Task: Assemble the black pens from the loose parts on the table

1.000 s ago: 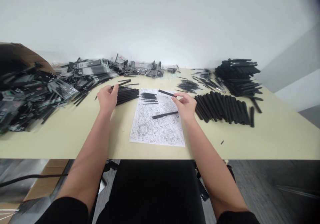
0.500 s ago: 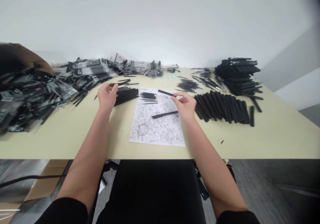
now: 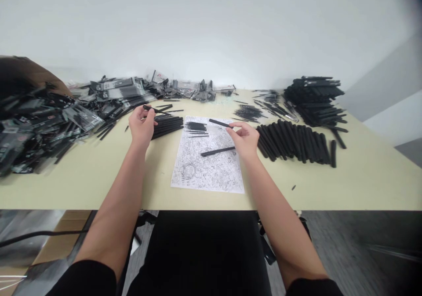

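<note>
My left hand pinches a thin black stick above the left end of a row of black pens. Between the thumb and fingers of my right hand is a short black pen piece, pointing left over the paper. Under them lies a white sheet covered in scribbles. Thin black refills rest in a small stack on its upper part, and a black pen lies across its middle, its right end close to my right hand.
Packaged pens are heaped at the left, beside a brown box. Thick black tubes lie in a row at the right, with a taller black pile behind. Thin sticks lie scattered near the back of the table.
The stick in my left hand has turned, its left end now raised and its right end sloping down. My right hand has hardly moved.
</note>
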Motion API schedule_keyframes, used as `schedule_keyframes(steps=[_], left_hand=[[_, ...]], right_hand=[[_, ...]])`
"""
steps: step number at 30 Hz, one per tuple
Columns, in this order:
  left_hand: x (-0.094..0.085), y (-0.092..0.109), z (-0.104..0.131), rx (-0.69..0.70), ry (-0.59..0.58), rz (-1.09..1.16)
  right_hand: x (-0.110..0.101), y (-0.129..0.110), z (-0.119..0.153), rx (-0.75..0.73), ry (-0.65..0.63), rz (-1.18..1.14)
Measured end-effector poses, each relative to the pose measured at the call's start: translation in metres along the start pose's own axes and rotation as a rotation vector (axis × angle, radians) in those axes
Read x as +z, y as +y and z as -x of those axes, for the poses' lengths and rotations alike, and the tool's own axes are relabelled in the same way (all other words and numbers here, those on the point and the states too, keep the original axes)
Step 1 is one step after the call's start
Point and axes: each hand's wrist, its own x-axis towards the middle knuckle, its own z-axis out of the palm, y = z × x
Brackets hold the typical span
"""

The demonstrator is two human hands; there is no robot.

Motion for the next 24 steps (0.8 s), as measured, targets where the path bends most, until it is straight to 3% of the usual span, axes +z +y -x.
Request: schedule_keyframes(steps=[6,15,20,24], left_hand=[[0.001,0.008,0.0,-0.052,0.071,0.104],[-0.006,-0.002,-0.013,-0.309,0.222,0.232],[-0.01,-0.011,-0.019,-0.288,0.173,0.216],[-0.01,-0.012,-0.02,-0.294,0.208,0.305]], right_hand=[[0.0,-0.003,0.001,0.001,-0.002,0.005],[0.0,-0.003,0.0,-0.01,0.0,0.004],[0.001,-0.001,0.0,-0.008,0.0,-0.003],[0.001,0.0,0.0,-0.009,-0.005,0.005]])
